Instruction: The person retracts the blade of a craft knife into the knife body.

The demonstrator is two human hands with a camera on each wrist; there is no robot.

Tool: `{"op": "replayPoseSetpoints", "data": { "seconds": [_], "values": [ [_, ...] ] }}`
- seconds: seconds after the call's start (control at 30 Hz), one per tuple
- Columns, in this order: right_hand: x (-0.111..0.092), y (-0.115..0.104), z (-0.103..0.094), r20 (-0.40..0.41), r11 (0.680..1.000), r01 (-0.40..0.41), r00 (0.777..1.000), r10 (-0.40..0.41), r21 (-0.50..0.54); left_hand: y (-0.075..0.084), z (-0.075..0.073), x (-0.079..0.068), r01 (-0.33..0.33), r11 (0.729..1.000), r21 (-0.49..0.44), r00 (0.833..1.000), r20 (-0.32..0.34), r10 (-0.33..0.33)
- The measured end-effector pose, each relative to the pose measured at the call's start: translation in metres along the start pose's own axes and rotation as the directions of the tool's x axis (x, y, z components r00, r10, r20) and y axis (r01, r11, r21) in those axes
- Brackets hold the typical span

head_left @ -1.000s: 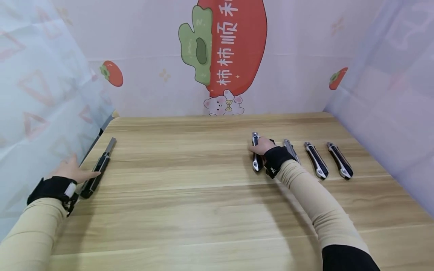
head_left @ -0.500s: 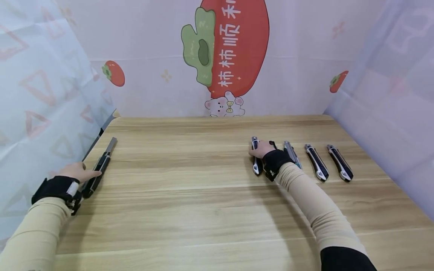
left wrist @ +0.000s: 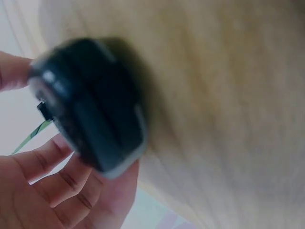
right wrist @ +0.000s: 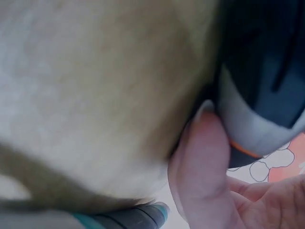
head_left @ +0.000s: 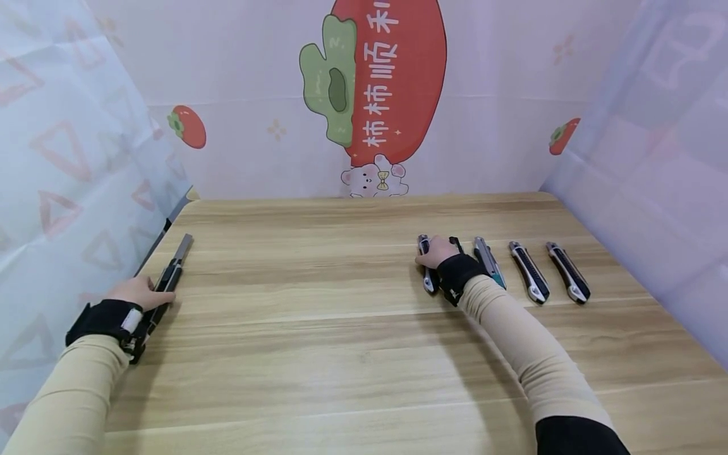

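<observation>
At the table's left side, my left hand (head_left: 138, 293) grips a black utility knife (head_left: 171, 274) with a long grey front end pointing away. Its thumb lies across the handle; the left wrist view shows the thumb on one side of the black body (left wrist: 90, 107) and the fingers on the other. Right of centre, my right hand (head_left: 436, 251) holds a silver-and-black utility knife (head_left: 429, 282) from above, hiding its middle. In the right wrist view, fingertips press along the side of that knife (right wrist: 252, 109).
A grey utility knife (head_left: 487, 258) with a teal end lies just right of my right hand. Two silver-and-black utility knives (head_left: 529, 272) lie further right in a row. White printed cloth (head_left: 500, 126) walls the wooden table (head_left: 318, 328) at the back and sides.
My left hand has shifted right and its fingers have drawn in around the black utility knife. My right hand stays at its utility knife, with little movement.
</observation>
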State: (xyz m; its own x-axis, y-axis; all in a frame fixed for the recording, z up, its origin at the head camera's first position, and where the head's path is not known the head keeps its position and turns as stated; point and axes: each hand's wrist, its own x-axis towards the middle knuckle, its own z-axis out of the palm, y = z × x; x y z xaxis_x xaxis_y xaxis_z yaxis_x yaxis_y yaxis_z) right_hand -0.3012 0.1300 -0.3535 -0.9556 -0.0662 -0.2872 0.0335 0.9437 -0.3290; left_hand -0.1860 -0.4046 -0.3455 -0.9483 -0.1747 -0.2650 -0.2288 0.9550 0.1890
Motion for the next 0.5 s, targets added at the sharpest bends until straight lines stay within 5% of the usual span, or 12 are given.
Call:
{"op": "replayPoseSetpoints", "data": {
  "seconds": [0.27, 0.5],
  "values": [
    [0.0, 0.002, 0.001, 0.005, 1.0, -0.009, 1.0, 0.01, -0.016, 0.008, -0.003, -0.002, 0.044, 0.999, 0.012, 0.998, 0.034, -0.045],
    [-0.008, 0.003, -0.001, -0.015, 0.998, -0.007, 1.0, 0.008, 0.055, 0.007, 0.001, -0.003, 0.01, 1.0, -0.009, 1.0, 0.006, -0.01]
  ]
}}
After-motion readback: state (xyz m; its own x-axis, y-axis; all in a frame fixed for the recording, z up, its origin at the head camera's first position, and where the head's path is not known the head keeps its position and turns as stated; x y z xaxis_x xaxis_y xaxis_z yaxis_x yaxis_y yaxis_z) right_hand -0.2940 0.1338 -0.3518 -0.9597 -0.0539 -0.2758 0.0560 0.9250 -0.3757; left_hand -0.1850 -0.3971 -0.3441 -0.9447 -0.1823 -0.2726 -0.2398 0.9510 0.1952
